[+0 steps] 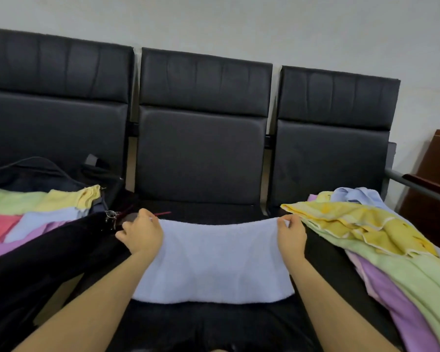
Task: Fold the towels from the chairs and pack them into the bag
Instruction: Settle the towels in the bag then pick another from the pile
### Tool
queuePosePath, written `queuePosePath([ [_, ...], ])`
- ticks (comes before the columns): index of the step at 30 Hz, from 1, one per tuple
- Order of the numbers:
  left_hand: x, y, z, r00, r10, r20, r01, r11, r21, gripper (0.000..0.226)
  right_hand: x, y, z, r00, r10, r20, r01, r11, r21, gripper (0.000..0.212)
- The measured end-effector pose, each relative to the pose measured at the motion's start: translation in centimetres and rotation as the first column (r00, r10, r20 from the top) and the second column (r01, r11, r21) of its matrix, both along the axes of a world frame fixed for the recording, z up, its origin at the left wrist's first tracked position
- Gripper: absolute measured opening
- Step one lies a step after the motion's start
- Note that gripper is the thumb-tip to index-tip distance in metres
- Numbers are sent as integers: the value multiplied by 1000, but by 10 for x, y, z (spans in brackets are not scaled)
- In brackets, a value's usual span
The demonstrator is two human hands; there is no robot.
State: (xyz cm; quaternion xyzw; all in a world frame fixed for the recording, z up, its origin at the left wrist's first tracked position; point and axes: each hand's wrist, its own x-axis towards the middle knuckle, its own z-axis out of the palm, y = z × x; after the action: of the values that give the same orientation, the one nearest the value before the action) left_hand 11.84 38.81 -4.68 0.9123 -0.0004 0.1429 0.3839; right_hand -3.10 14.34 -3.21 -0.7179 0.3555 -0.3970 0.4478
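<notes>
On the left seat, folded towels in green, yellow, pink, pale blue and lilac (36, 219) are sitting in the open black fabric bag (48, 245). On the middle black padded chair (201, 153), a pale blue terry towel (214, 260) is lying flat, its long axis running left to right. The left hand (141, 233) is pinching its far left corner, and the right hand (291, 233) is pinching the far right corner. A loose heap of yellow, green and lilac towels (381, 247) is resting on the right seat.
</notes>
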Motion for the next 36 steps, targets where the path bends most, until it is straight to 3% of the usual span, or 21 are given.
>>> queuePosePath([
  [9, 29, -10, -49, 999, -26, 22, 17, 944, 328, 15, 26, -16, -32, 954, 59, -295, -76, 996, -47, 12],
  [12, 42, -15, -54, 992, -76, 102, 34, 933, 358, 7, 40, -20, -38, 937, 39, -349, -71, 994, -80, 14],
  [14, 52, -17, -57, 981, -85, 172, 10, 918, 397, 16, 49, -22, -41, 923, 11, -385, -54, 993, -102, 14],
  [22, 80, -31, -63, 959, -160, 235, 35, 887, 461, 23, 69, -28, -48, 890, -108, -442, -36, 952, -303, 8],
  [26, 69, -35, -71, 960, -218, 176, 99, 851, 515, 38, 70, -26, -54, 850, -146, -507, -93, 904, -417, 23],
  [29, 42, -40, -78, 941, -327, 87, 232, 811, 538, 46, 64, -16, -61, 827, -106, -552, -251, 809, -532, 33],
  [32, 18, -42, -87, 919, -386, -80, 359, 734, 576, 53, 58, -2, -68, 711, 71, -699, -533, 702, -471, 44],
  [36, 4, -28, -90, 846, -390, -364, 532, 580, 617, 61, 43, -1, -77, 366, -5, -931, -776, 550, -308, 59],
])
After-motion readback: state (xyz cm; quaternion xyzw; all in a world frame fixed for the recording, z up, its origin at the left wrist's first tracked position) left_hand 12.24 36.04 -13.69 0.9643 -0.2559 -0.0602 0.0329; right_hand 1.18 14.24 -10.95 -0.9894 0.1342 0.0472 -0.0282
